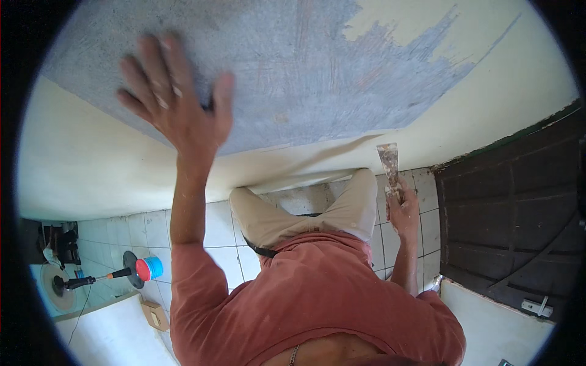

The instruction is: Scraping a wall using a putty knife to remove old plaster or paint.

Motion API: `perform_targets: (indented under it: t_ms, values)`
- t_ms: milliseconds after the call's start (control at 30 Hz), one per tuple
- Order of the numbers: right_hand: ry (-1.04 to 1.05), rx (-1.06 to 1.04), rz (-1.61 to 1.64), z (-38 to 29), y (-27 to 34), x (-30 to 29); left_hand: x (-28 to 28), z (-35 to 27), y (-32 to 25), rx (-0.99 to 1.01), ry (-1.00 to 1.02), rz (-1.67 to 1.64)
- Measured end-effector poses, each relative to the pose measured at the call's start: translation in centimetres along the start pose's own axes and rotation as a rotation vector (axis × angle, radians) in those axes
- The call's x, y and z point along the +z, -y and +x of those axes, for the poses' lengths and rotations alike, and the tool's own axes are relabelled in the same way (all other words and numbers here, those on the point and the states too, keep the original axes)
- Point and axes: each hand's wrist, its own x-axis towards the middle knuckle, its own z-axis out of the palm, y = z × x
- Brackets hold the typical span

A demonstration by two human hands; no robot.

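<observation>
My left hand (183, 96) is spread with fingers apart over a bare grey patch of the wall (293, 91); it looks slightly blurred, and whether the palm touches the surface cannot be told. In my right hand (403, 206), low on the right, is a putty knife (389, 160) with a stained, speckled blade pointing to the wall. Cream paint (494, 91) borders the grey patch, with a ragged edge at the upper right.
A dark panelled door (508, 201) with a metal bolt (536, 307) stands at right. At left are a pedestal fan (57, 286), a blue and red container (149, 268) and a cardboard box (155, 315) on the tiled floor (219, 228).
</observation>
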Motion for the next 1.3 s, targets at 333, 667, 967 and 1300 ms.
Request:
perform_targets:
  t_ms: [333, 667, 967, 1300]
  values:
    - [0.346, -0.317, -0.068, 0.9, -0.2, 0.0, -2.4, -13.6, -18.1, -0.72, 0.316, -0.959]
    - [0.669, -0.386, -0.026, 4.1, -0.7, 2.7, -1.4, -12.6, -21.4, -2.07, 0.053, -2.121]
    - [0.733, -0.218, -0.073, 4.1, 2.4, 3.4, -0.6, -13.7, -20.3, -2.076, -0.033, -2.122]
    - [0.647, -0.457, -0.184, 4.9, 3.2, 5.4, -0.5, -13.3, -19.7, -2.176, -0.164, -1.994]
